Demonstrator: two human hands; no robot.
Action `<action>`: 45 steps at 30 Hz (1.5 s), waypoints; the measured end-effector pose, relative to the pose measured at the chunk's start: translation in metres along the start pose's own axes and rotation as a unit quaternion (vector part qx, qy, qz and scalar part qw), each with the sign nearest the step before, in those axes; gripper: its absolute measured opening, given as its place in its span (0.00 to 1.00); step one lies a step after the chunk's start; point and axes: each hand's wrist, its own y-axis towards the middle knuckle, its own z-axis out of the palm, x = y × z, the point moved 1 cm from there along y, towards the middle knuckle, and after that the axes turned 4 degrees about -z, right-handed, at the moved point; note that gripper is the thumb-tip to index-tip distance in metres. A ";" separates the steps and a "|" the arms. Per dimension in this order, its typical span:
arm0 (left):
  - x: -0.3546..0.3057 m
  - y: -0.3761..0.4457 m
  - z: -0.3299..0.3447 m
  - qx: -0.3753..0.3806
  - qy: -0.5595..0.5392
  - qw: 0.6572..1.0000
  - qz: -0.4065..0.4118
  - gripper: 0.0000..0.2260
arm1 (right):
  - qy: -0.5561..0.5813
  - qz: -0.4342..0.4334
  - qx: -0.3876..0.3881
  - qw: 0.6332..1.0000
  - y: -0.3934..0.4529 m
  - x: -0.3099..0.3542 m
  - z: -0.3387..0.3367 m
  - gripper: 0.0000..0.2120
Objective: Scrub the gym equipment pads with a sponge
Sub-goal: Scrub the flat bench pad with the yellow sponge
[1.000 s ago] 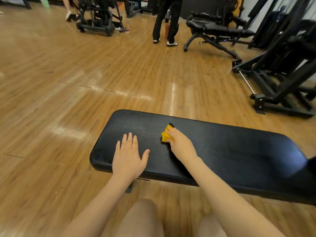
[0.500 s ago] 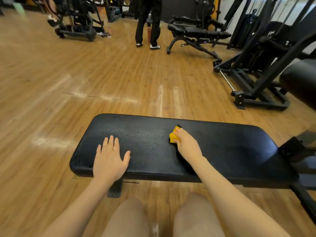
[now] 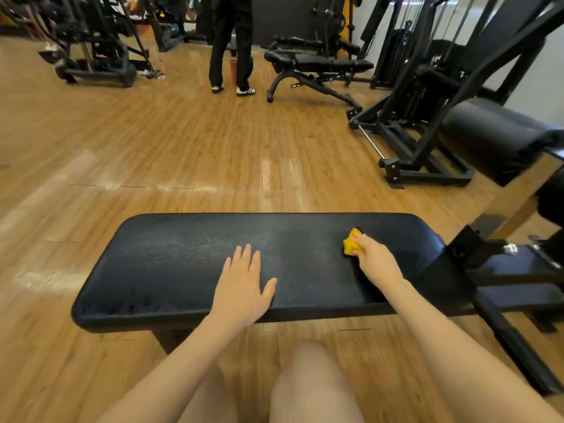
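On bench pad (image 3: pixel 183 261), right hand (image 3: pixel 377 259) grips sponge (image 3: pixel 351 244).

A glossy wooden floor (image 3: pixel 189 141) stretches back to black gym machines (image 3: pixel 433 96); a person in dark trousers (image 3: pixel 232 44) stands beyond.

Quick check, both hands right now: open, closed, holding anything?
Left hand: open, flat on the bench pad.
Right hand: closed, fingers gripping the yellow sponge against the pad.
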 end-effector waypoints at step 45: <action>-0.032 0.023 0.038 -0.014 0.058 0.998 0.037 0.32 | 0.011 -0.002 -0.066 0.998 0.069 -0.036 -0.016 0.10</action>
